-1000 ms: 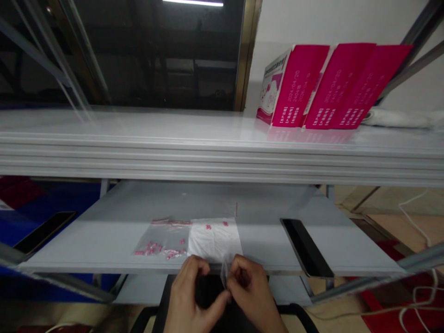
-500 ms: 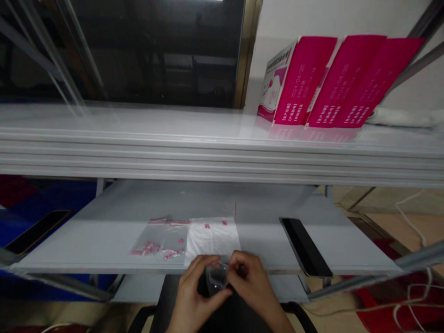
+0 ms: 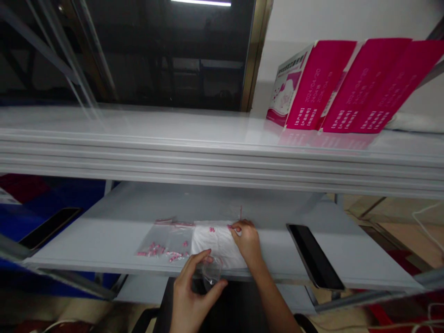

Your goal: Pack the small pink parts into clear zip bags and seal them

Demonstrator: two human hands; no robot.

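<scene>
- Here we are at the grey table (image 3: 274, 210), and we have the left hand (image 3: 190, 289) low at the front edge, thumb and fingers curled round a small clear bag (image 3: 212, 269), gripping it with its mouth facing up
- Over on the white sheet (image 3: 211, 243) we find the right hand (image 3: 249, 240), arm stretched out, thumb and forefinger close together right at a pink cluster (image 3: 229, 226) near the far right corner; whether they pinch it, we cannot tell
- To its left on that sheet we spot a second pink cluster (image 3: 212, 229), lying free
- Just beside the sheet we get two flat clear bags (image 3: 162, 233), side by side, pink pieces gathered in their near ends
- Out right we see a dark phone (image 3: 314, 254), slanted, and above it all, pink boxes (image 3: 322, 83) upright on the white shelf (image 3: 173, 122)
</scene>
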